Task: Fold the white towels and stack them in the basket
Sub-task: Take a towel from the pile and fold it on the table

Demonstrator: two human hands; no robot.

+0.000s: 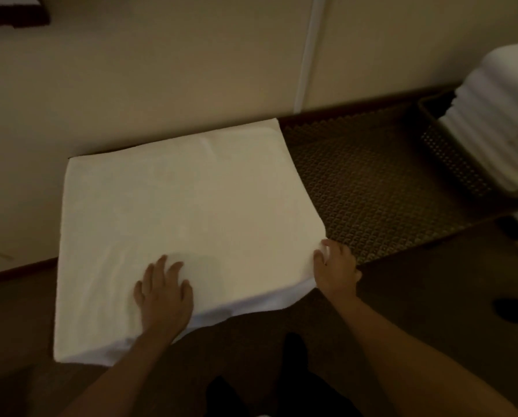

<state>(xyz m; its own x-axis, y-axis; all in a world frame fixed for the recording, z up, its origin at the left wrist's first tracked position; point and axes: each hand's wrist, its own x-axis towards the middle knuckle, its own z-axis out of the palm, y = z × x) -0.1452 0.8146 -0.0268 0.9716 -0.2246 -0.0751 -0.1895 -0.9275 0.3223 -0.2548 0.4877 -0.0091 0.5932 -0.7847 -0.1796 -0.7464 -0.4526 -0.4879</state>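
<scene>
**Flattening a white towel on the desk, basket off to the side**

Pressing down on the towel, the left hand [164, 293] has its fingers [161, 264] spread out flat on the cloth near the front edge, palm down. The right hand [337, 266] is at the towel's front right corner, fingers curled in and pinching that corner, with a bit of white fabric bunched between them.

The white towel [179, 212] itself lies spread out across the left part of the desk [369, 188], looks like it's already folded at least once since the front edge shows layers. Its front edge hangs a little over the desk's rim. The desk top has a dark patterned, mesh-like surface, bare to the right of the towel.

Further right, well apart from the hands, sits the basket [450, 158] with a tall stack of folded white towels [504, 115] in it. Lighting is dim and the frame's kinda blurry. Beige wall [161, 70] behind everything.
</scene>
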